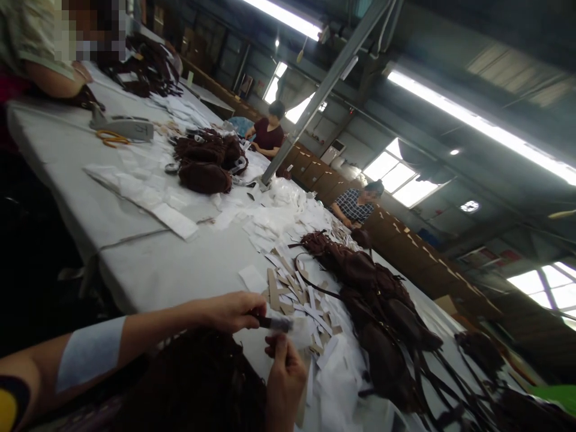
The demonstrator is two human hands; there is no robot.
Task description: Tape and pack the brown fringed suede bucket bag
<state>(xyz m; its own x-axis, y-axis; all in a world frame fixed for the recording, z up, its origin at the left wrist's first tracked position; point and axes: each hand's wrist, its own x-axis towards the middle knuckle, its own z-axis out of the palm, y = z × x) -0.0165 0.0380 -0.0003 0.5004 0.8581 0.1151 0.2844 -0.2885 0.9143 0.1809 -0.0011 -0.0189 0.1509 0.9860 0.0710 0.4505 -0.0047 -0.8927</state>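
Note:
My left hand (236, 311) is closed round a dark brown strap (264, 321), whose end points right. A greyish-white wrapping (281, 324) covers that end, with thin pale paper just beyond it. Just below, my right hand (287, 372) has thumb and fingers pinched together close to the wrapped end; what lies between them is hidden. A dark brown fringed bag (202, 384) rests in front of my body, under my left forearm. Whether the strap joins this bag is too dark to tell.
Cardboard and paper strips (292, 288) lie beyond my hands on the white table (148, 264). Brown bags (382, 312) with straps cover the right side. Farther left are more bags (207, 159), orange-handled scissors (112, 138) and a grey tape dispenser (128, 128). Several people sit around; a post (324, 96) rises mid-table.

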